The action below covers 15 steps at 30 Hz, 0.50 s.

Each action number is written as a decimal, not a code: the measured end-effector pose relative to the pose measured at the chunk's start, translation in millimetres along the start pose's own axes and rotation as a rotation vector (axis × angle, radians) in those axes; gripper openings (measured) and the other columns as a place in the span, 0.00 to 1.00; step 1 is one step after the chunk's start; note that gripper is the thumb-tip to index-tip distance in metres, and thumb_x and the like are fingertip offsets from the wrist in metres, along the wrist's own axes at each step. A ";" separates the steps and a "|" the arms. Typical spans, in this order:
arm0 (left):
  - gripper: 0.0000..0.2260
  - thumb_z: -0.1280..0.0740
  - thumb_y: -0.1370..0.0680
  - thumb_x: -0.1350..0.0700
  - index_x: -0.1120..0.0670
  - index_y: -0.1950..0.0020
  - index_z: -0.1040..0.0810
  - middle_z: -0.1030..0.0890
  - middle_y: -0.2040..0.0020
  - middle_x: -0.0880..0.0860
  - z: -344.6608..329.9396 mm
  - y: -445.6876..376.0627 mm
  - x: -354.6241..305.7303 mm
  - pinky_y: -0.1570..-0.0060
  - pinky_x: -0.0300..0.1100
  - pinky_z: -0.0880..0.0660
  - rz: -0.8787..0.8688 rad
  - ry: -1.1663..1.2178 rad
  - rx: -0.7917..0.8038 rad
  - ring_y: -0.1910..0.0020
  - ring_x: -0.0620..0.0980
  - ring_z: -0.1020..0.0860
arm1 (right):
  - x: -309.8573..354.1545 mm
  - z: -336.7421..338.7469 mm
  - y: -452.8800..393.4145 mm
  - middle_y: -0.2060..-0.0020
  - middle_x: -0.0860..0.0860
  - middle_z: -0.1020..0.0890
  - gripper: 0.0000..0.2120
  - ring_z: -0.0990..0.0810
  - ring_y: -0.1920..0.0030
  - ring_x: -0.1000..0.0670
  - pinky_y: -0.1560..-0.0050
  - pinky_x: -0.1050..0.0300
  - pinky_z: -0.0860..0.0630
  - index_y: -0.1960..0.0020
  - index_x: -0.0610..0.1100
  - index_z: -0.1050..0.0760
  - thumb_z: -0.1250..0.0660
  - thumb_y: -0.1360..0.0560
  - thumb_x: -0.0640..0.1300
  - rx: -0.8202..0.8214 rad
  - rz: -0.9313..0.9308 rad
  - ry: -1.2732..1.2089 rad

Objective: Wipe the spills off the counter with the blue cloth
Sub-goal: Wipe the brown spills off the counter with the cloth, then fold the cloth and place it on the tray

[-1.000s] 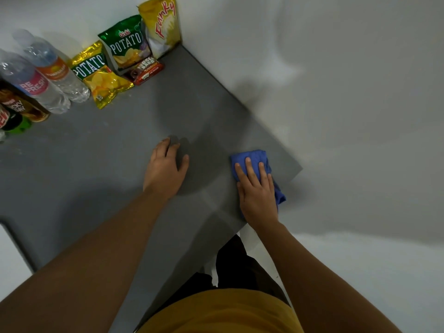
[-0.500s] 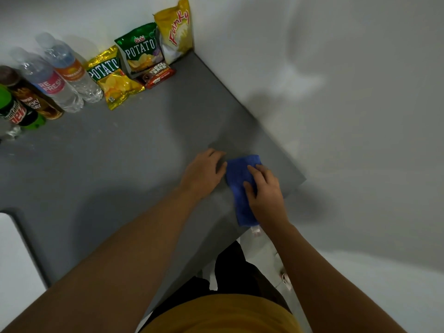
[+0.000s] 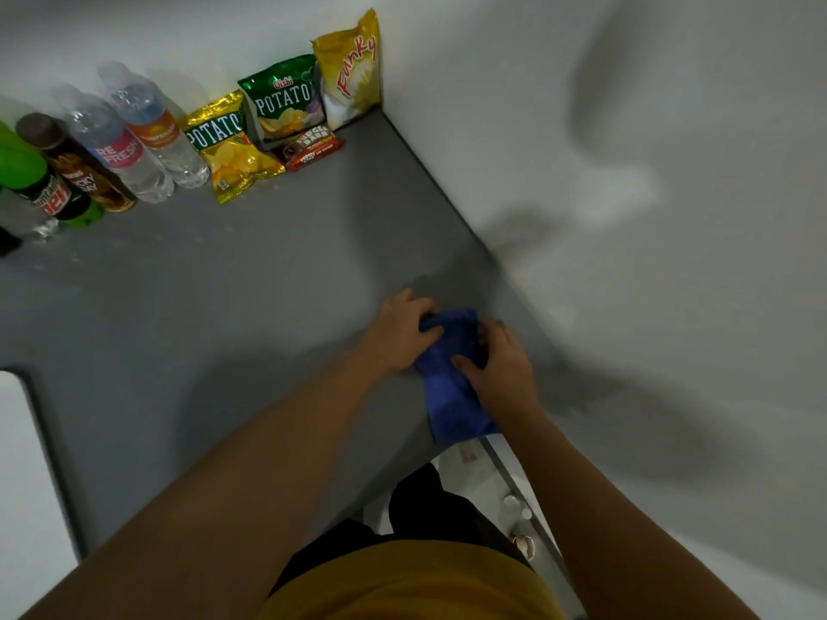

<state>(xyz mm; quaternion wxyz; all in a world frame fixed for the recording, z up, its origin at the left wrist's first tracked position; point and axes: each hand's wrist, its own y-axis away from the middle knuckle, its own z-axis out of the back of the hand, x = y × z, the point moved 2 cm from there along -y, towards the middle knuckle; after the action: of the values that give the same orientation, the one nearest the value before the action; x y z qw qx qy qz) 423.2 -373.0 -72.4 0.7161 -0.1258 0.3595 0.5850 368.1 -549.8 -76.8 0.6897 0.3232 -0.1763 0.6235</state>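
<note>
**At the Surface Corner: Cloth Held in Both Hands**

Across the grey surface (image 3: 188,306), most of the area lies bare, which leaves room to wipe. I judge the faint pale specks near the bottles to be remaining spill, though they are too small to confirm.

Along the back wall stand the bottles (image 3: 130,140) and the snack bags (image 3: 286,105), lined up against the wall, away from the wiping zone.

Near the right front corner, the blue cloth (image 3: 452,396) lies bunched, its lower end overhanging the surface edge. I judge it is being gathered or refolded for the next pass, not wiping at this moment.

My left hand (image 3: 398,333) grips the cloth's upper left end with curled fingers. My right hand (image 3: 501,364) grips the right side, thumb pressed across the fabric. Holding both ends lets me control the fold and present a fresh face.
</note>
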 end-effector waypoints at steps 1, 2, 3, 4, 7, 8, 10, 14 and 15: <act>0.10 0.30 0.22 0.56 0.62 0.46 0.21 0.24 0.49 0.62 1.5 3.9 0.9 0.46 0.53 0.28 0.006 0.040 -0.027 0.49 0.59 0.25 | -0.4 0.3 -4.2 0.38 0.44 0.23 0.26 0.24 0.39 0.43 0.40 0.52 0.26 0.30 0.41 0.29 0.27 0.24 0.47 0.026 -0.004 -0.020; 0.08 0.31 0.22 0.58 0.62 0.48 0.22 0.23 0.51 0.62 3.7 8.0 1.6 0.48 0.54 0.27 0.020 0.080 -0.052 0.51 0.60 0.24 | -0.9 0.3 -8.0 0.38 0.44 0.23 0.25 0.23 0.40 0.44 0.41 0.52 0.26 0.30 0.42 0.29 0.27 0.24 0.48 0.060 -0.010 -0.027; 0.07 0.32 0.22 0.58 0.62 0.50 0.23 0.22 0.53 0.61 6.1 11.4 3.3 0.51 0.54 0.26 0.045 0.124 -0.074 0.54 0.59 0.24 | -1.0 -0.5 -12.0 0.39 0.45 0.22 0.25 0.22 0.41 0.44 0.43 0.53 0.26 0.31 0.42 0.28 0.27 0.24 0.51 0.092 -0.007 -0.021; 0.06 0.33 0.22 0.58 0.61 0.51 0.24 0.22 0.55 0.61 8.6 14.4 6.0 0.54 0.53 0.26 0.083 0.176 -0.095 0.57 0.58 0.24 | -0.6 -1.6 -15.6 0.41 0.46 0.21 0.24 0.21 0.44 0.45 0.46 0.54 0.27 0.33 0.43 0.27 0.28 0.24 0.54 0.117 0.010 -0.006; 0.05 0.34 0.21 0.58 0.59 0.51 0.25 0.22 0.59 0.58 16.2 23.0 14.4 0.59 0.41 0.29 0.199 0.328 -0.182 0.62 0.48 0.27 | 5.4 -4.4 -24.1 0.52 0.50 0.18 0.21 0.20 0.55 0.50 0.57 0.59 0.28 0.43 0.45 0.23 0.29 0.25 0.61 0.176 0.083 0.020; 0.05 0.35 0.20 0.58 0.60 0.51 0.25 0.22 0.59 0.58 18.1 25.1 17.3 0.59 0.41 0.29 0.234 0.394 -0.215 0.62 0.46 0.27 | 7.8 -4.4 -26.6 0.56 0.52 0.19 0.20 0.21 0.58 0.52 0.61 0.61 0.29 0.47 0.46 0.23 0.28 0.26 0.62 0.209 0.094 0.024; 0.06 0.36 0.20 0.59 0.62 0.50 0.24 0.21 0.56 0.62 23.6 28.9 21.4 0.54 0.47 0.27 0.310 0.559 -0.290 0.59 0.48 0.26 | 12.6 -2.8 -31.6 0.62 0.57 0.20 0.15 0.22 0.63 0.61 0.66 0.68 0.32 0.54 0.51 0.23 0.26 0.27 0.62 0.294 0.113 0.022; 0.05 0.37 0.23 0.60 0.57 0.59 0.26 0.24 0.65 0.55 33.3 36.5 24.2 0.60 0.46 0.32 0.455 0.981 -0.427 0.64 0.48 0.27 | 14.7 -0.1 -44.9 0.60 0.53 0.18 0.13 0.19 0.59 0.56 0.59 0.59 0.25 0.53 0.49 0.23 0.25 0.26 0.56 0.426 0.128 -0.058; 0.06 0.37 0.23 0.60 0.57 0.60 0.26 0.24 0.66 0.53 33.9 40.7 26.6 0.61 0.44 0.33 0.498 1.092 -0.451 0.65 0.48 0.27 | 17.3 0.1 -47.7 0.59 0.51 0.18 0.13 0.19 0.58 0.52 0.59 0.57 0.25 0.52 0.46 0.23 0.25 0.26 0.55 0.445 0.132 -0.075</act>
<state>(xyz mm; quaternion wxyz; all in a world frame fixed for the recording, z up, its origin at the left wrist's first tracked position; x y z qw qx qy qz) 399.4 -321.2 -56.1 0.2286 -0.4661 0.5589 0.6467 417.3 -537.5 -76.3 0.5522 0.4782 -0.0806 0.6782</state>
